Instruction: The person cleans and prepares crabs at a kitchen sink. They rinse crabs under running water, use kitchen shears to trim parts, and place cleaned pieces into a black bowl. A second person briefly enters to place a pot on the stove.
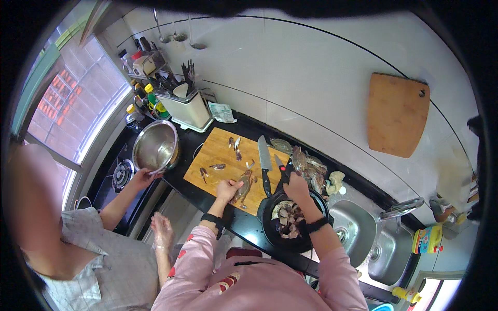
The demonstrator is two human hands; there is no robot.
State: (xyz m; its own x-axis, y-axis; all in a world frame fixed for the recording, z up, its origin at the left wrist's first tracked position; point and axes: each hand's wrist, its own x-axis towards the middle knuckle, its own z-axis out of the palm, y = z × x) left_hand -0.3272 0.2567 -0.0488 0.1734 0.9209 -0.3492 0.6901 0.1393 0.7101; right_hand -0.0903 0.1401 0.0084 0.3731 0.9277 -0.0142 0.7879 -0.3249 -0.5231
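Note:
A whole crab (244, 187) lies on the wooden cutting board (206, 151), gripped at its left side by the thumb and fingers of my left hand (228, 190). My right hand (296, 186) is closed around a black handle of the kitchen scissors (281, 166), whose red pivot and blades show over the board's right edge. Between the hands rests a cleaver-like kitchen knife (264, 155), blade towards the wall. Loose crab claws (218, 166) and legs are scattered on the board. Below my right forearm, a black pot (268, 233) holds cut crab pieces (288, 221).
Several more crabs (309, 165) are heaped against the wall. A double steel sink (352, 223) lies right. At left, a co-worker's hand (144, 179) holds a steel bowl (155, 145) near the gas burner (123, 175). A utensil holder (188, 110) stands behind the board.

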